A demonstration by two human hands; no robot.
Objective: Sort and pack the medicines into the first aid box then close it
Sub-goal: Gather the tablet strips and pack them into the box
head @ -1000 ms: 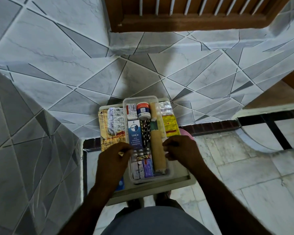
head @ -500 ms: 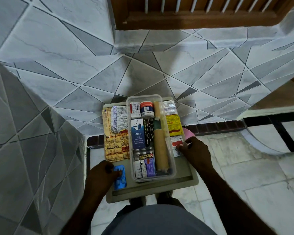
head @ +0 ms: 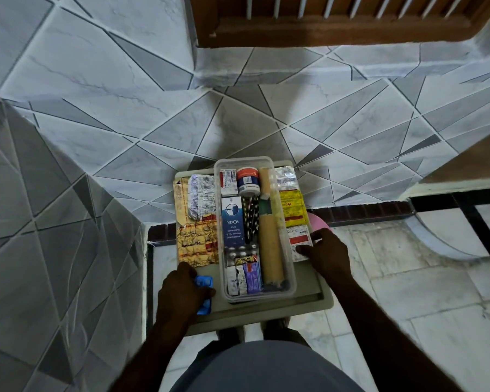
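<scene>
Packing looks roughly half done. At the tray's (head: 309, 298) left, the left hand (head: 178, 295) curls round a blue strip (head: 204, 281), not yet boxed. Beyond it yellow strips (head: 198, 244) and a silver strip (head: 201, 196) lie loose. In the middle the box (head: 244, 159) stands open, already holding a carton (head: 232, 222), a tub (head: 247, 181), a roll (head: 270, 250) and small packs. To its right a foil strip (head: 286, 176) and a sachet (head: 292, 207) wait outside. The right hand (head: 327, 253) pinches a red-white strip (head: 299, 236) against the tray, just beside the box. Left to do: box the loose strips and close it (no lid that I can make out).
</scene>
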